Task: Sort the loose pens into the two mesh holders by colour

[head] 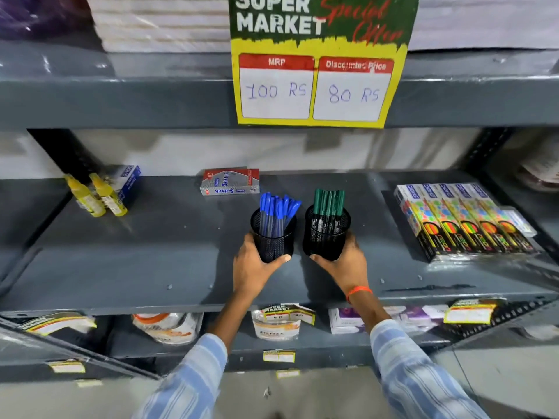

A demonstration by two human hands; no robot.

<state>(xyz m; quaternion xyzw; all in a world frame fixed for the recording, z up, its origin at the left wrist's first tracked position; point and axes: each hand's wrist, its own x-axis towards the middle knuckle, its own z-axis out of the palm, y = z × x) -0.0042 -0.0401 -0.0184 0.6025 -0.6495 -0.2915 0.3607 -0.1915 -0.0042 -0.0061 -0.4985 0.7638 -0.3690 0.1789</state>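
From my feed, much is only partly readable. The stacked goods at 12 o'clock on the upper shelf are cut off by the frame, and the price sign (317, 60) hides part of the shelf edge behind it. The packets on the lower shelf at 6 o'clock are blurred and half covered by the forearms. I cannot see the fingers behind either holder; only the thumbs show in front.

My left hand (255, 266) is wrapped around the left mesh holder (273, 237), thumb pressed across its lower front. The blue pens (279, 208) stand inside it, caps up, fanning toward 1 o'clock. My right hand (341, 264) is wrapped around the right mesh holder (326, 234), thumb at its base. The green pens (328, 202) stand upright in that one. The two holders sit just beside each other on the grey shelf (151, 252), near centre. I see no loose pens on it.

Yellow bottles (96, 195) are at 9 o'clock, boxed packs (462, 219) at 3 o'clock, well apart.
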